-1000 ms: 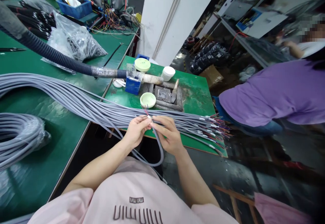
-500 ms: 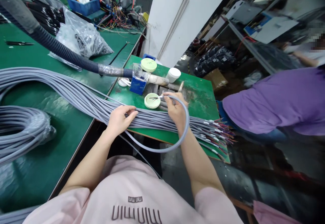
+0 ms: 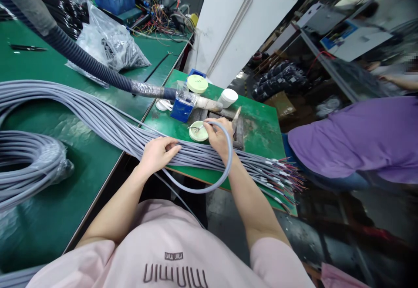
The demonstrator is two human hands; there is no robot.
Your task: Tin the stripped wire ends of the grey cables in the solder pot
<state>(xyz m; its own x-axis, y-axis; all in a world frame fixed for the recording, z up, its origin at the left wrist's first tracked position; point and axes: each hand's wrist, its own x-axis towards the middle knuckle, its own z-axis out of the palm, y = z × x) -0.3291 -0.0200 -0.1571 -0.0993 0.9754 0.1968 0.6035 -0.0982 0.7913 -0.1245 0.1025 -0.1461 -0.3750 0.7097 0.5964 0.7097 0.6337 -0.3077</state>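
My right hand pinches a grey cable near its stripped end. From there the cable bends in a wide loop back to the lower edge of the bundle. Thin bare-ended wires stick out leftward over a shallow pale-green tub; whether they touch what is inside cannot be made out. Curled over the thick bundle of grey cables is my left hand, its fingertips partly hidden. The bundle's other ends, with white sleeves and coloured wires, fan out at the right.
Behind the tub, a ribbed hose ends in a nozzle above a blue block. A pale-green lid and a white jar stand nearby. Coiled cable lies left. A person in purple is at right.
My right hand has shifted left with the cable end, so the wires reach farther across the tub. The loop has narrowed a little. My left hand stays on the bundle.
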